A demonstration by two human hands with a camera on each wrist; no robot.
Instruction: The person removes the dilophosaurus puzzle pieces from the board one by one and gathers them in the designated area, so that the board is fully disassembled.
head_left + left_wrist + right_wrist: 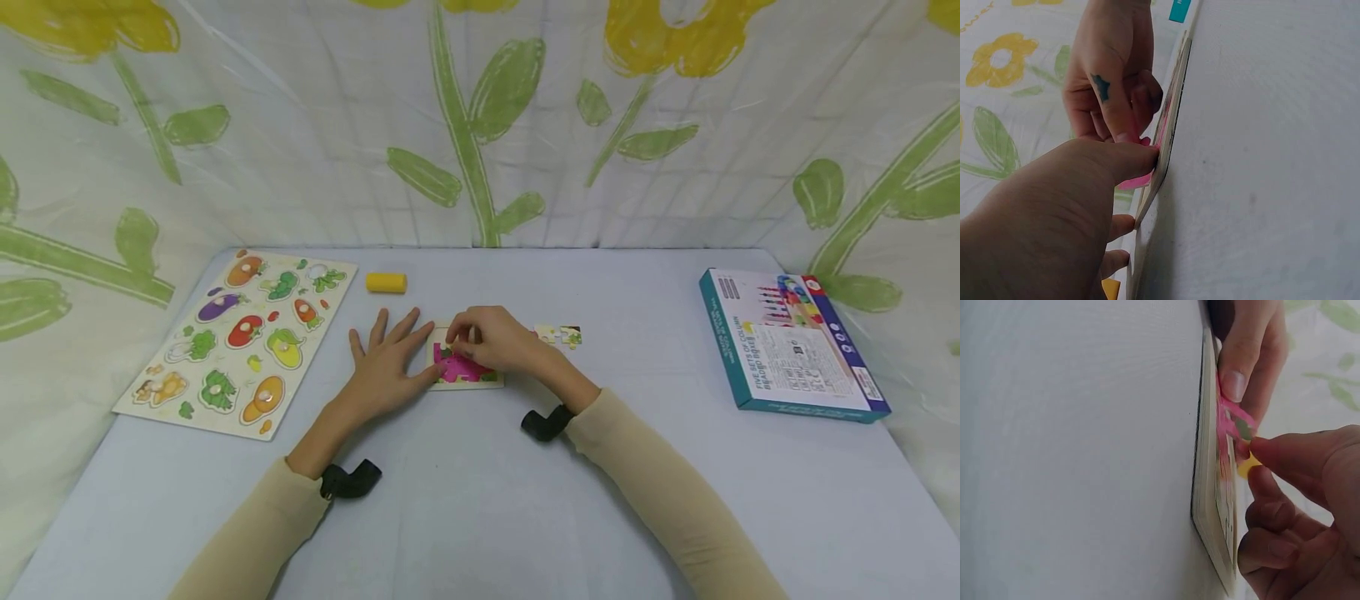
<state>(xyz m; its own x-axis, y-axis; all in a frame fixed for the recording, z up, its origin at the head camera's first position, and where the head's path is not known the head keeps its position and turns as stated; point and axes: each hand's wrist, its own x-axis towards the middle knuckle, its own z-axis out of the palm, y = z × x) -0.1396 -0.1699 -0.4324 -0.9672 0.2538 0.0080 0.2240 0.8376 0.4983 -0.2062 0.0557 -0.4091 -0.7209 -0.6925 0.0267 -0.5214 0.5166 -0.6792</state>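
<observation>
A small jigsaw puzzle [468, 385] with a pink picture lies in a pale frame in the middle of the table. My left hand [386, 367] is spread flat at its left side, with the thumb resting on the puzzle's left edge. Above the upper part of the puzzle, my right hand [491, 337] pinches a pink and green jigsaw piece [1244, 427] between thumb and forefinger. That piece is tilted up from the board in the right wrist view. Fingers of the right hand hide part of the picture from above.
Just right of the puzzle lie loose jigsaw pieces [571, 336]. A vegetable peg board [247, 350] occupies the left side, with a yellow cylinder [386, 283] near its upper corner. On the right is a flat teal and white box [795, 346]. A flower-printed curtain [315, 167] hangs behind.
</observation>
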